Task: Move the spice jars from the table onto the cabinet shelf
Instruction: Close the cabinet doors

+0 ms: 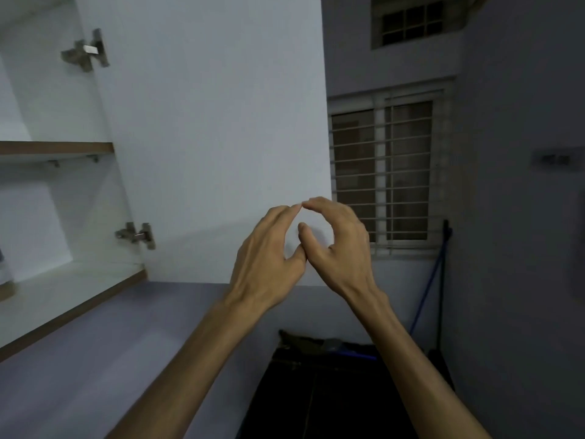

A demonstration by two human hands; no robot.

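Observation:
Both hands are raised in front of the open white cabinet door (209, 122). My left hand (269, 258) and my right hand (338, 245) curve toward each other, fingertips and thumbs touching, forming a ring with nothing held inside. The cabinet interior is at the left, with an upper shelf (57, 148) and a lower shelf (72, 289), both with brown edges. At the far left edge of the lower shelf a sliver of an object (4, 267) shows; I cannot tell what it is. No spice jar is clearly visible, and the table is out of view.
Two metal hinges (87, 50) (137, 235) hold the door. A barred window (383, 175) is on the right wall, a small vent window (411, 22) above it. A dark cloth-covered object (316, 391) sits below my arms. A blue-handled stick (427, 289) leans in the corner.

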